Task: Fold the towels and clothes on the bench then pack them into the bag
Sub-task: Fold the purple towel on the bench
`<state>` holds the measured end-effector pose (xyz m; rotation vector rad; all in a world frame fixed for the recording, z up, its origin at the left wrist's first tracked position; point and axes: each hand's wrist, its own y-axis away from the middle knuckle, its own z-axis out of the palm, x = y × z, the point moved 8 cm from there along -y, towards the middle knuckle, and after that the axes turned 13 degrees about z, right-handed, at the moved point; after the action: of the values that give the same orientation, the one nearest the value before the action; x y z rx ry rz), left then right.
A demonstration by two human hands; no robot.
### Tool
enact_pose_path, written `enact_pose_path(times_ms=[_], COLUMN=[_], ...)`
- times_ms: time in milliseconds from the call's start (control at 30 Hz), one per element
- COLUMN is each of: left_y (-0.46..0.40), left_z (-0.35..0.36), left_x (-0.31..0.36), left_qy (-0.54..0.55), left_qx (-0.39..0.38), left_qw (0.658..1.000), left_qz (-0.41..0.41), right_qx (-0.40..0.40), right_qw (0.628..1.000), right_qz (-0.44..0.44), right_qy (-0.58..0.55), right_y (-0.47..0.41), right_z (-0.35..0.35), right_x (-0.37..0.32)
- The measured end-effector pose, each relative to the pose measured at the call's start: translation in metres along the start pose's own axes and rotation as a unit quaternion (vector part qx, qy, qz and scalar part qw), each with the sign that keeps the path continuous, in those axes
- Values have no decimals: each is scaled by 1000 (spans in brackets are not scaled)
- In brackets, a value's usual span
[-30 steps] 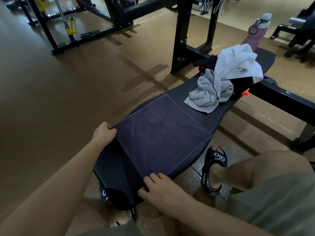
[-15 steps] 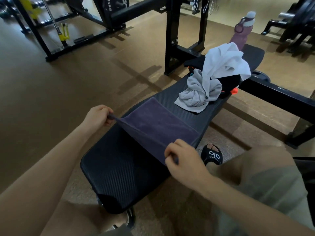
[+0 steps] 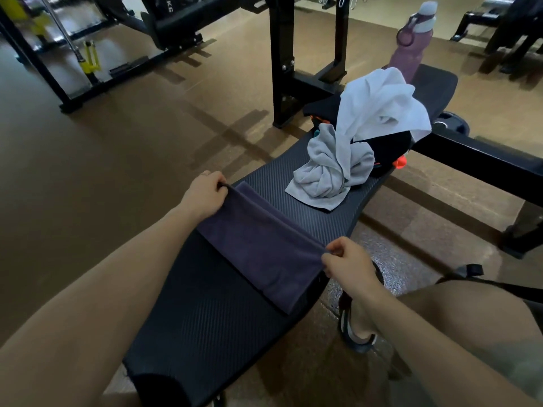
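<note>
Purple towel (image 3: 258, 248): folded over, lying across the bench (image 3: 205, 324) in front of me.
Left hand (image 3: 204, 195): pinched shut on the towel's far-left corner.
Right hand (image 3: 348, 264): pinched on the right corner, so both were well apart.
Grey towel (image 3: 326, 174): bunched further up the bench.
White cloth (image 3: 382, 104): draped over the black bag (image 3: 388, 149).
Bottle (image 3: 411, 45): pink, standing behind the pile.
</note>
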<state>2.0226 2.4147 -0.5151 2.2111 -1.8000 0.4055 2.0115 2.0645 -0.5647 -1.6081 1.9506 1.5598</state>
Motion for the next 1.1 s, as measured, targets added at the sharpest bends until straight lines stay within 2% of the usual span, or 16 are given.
enact_pose_path(times_ms=[133, 333, 633, 967, 1100], left_y=[-13, -19, -22, -25, -26], left_z=[13, 30, 32, 40, 42], left_x=[-1, -5, 7, 6, 7], left_qy=[32, 54, -22, -66, -75], left_qx=[0, 1, 15, 1, -3], left_qw=[999, 999, 997, 995, 995], left_qz=[0, 4, 69, 70, 69], right_qx=[-1, 10, 54, 87, 124], right_qw=[999, 997, 991, 988, 966], right_qz=[11, -26, -61, -54, -87], right_qy=[30, 68, 103, 120, 207], right_y=[-10, -12, -4, -9, -6], right_z=[2, 1, -6, -8, -8], right_x=[4, -3, -9, -15, -22])
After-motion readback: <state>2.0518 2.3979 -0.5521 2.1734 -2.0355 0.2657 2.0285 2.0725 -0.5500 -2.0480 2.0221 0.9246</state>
